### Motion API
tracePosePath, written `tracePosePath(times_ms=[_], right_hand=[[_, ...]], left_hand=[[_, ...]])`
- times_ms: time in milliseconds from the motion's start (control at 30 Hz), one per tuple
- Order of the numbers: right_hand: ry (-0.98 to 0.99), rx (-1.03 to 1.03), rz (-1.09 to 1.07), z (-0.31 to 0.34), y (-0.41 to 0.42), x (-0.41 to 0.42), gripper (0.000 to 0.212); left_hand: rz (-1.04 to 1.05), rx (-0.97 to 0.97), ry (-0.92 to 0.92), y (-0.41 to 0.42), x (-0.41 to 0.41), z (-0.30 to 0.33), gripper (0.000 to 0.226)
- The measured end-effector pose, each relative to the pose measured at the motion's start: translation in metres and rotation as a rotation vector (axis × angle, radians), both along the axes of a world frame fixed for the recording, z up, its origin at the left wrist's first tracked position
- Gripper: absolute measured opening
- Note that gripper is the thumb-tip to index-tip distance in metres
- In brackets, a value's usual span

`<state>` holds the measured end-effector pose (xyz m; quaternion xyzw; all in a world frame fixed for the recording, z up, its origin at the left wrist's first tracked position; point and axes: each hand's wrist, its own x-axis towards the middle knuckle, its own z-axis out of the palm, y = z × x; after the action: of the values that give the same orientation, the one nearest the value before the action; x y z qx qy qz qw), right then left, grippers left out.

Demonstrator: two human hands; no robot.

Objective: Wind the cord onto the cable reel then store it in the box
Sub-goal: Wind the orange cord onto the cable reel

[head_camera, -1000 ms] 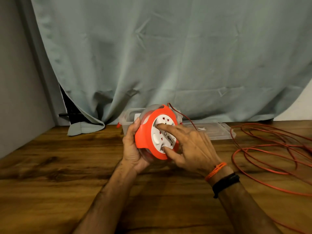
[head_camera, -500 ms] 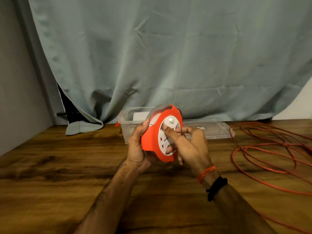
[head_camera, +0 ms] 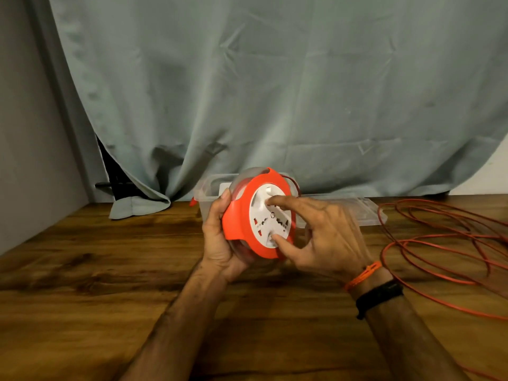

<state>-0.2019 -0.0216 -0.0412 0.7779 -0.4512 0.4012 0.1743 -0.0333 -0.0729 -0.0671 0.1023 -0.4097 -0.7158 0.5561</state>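
Note:
An orange cable reel (head_camera: 240, 218) with a white socket face and a clear drum is held above the wooden table, its face tilted toward me. My left hand (head_camera: 220, 240) grips its left rim and back. My right hand (head_camera: 321, 235) rests on the white face, forefinger near the top and thumb at the bottom edge. The thin orange cord (head_camera: 439, 237) leaves the reel's top right and lies in loose loops on the table at the right. A clear plastic box (head_camera: 204, 193) stands behind the reel, mostly hidden by it.
A clear lid (head_camera: 357, 210) lies flat to the right of the box, by the cord loops. A grey-green curtain (head_camera: 247, 92) hangs along the table's far edge. A grey wall closes the left side. Bare wooden tabletop (head_camera: 96, 270) stretches front left.
The reel's face has turned back toward me and rotated. My right hand has shifted on the white face, fingers spread from a tighter pinch. The left hand keeps its hold.

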Motion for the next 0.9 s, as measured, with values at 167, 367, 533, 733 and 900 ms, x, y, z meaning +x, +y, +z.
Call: tracePosePath(times_ms=[167,367,533,733,900], right_hand=[[0.119,0.007,0.031,-0.001,0.000,0.004,0.065],[-0.012,-0.072,-0.041,-0.006,-0.001,0.009,0.059],[-0.413,0.204,-0.010,-0.010,-0.005,0.015,0.065],[-1.035,0.520,0.085,-0.009,-0.010,0.030,0.057],[-0.969,0.555,0.092,-0.005,-0.005,0.028,0.054]], left_hand=[[0.005,0.023,-0.031,0.004,0.000,0.002,0.076],[0.027,0.021,-0.041,0.006,-0.001,0.003,0.096],[0.030,0.015,-0.037,0.006,-0.003,0.004,0.098],[0.015,-0.035,-0.095,0.007,-0.006,0.004,0.079],[0.030,-0.014,-0.099,0.009,-0.004,0.004,0.080]])
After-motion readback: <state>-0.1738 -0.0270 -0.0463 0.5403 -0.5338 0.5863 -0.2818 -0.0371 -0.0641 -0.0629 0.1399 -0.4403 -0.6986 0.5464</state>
